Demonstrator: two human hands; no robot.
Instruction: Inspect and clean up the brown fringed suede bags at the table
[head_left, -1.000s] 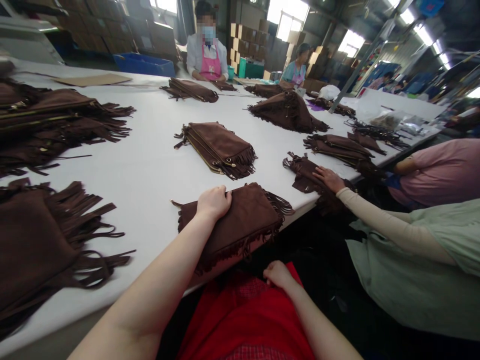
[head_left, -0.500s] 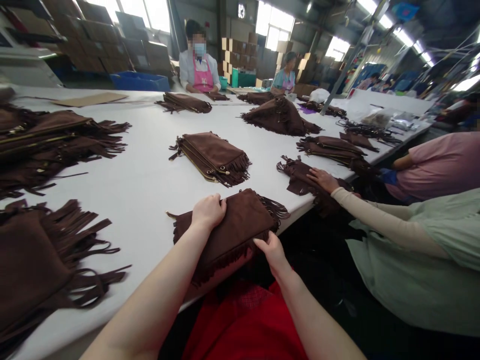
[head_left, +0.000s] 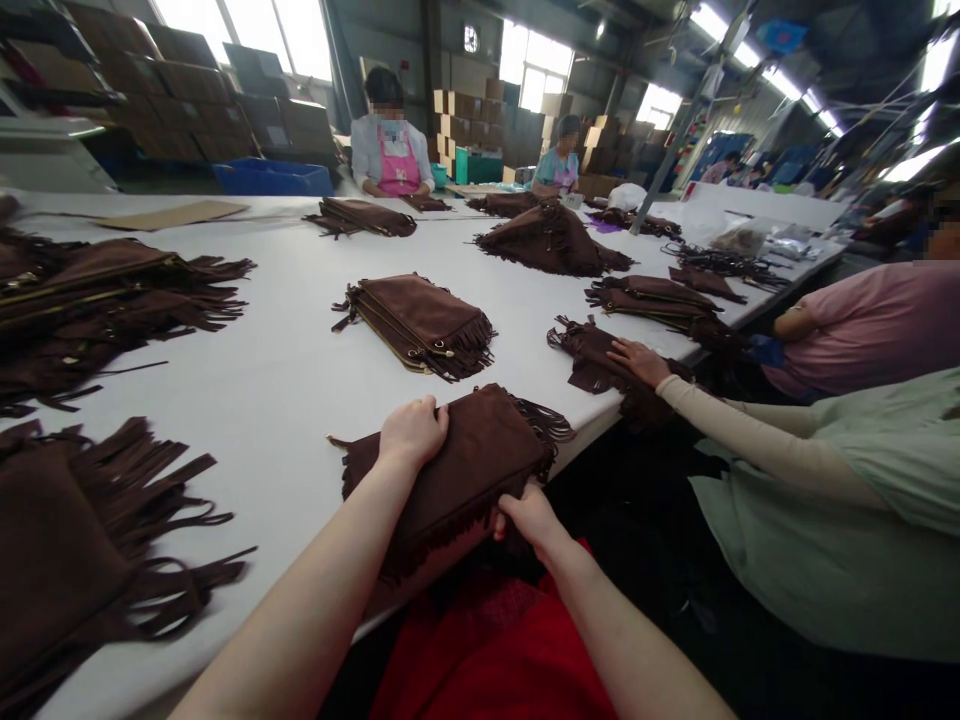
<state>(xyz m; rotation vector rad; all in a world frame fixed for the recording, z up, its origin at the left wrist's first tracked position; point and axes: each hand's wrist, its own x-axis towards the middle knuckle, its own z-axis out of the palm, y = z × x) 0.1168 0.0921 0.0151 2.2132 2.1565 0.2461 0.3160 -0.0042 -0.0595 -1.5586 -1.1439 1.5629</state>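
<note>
A brown suede fringed bag [head_left: 480,455] lies at the near edge of the white table [head_left: 277,400], its fringe hanging over the edge. My left hand [head_left: 412,432] lies on its far left part with the fingers curled over the bag's far edge. My right hand [head_left: 529,515] is closed on the fringed near edge, below the table line. Beyond it rests a stack of the same bags [head_left: 420,320] with gold zippers.
Heaps of fringed bags lie at the left [head_left: 90,300] and near left [head_left: 82,540], more at the back [head_left: 551,245]. A co-worker's hand [head_left: 637,360] at my right presses on another bag [head_left: 592,355]. Two people sit across the table. Cardboard boxes stand behind.
My right hand has risen from my lap to the bag's near edge and closed on the fringe. My left hand has stayed on the bag.
</note>
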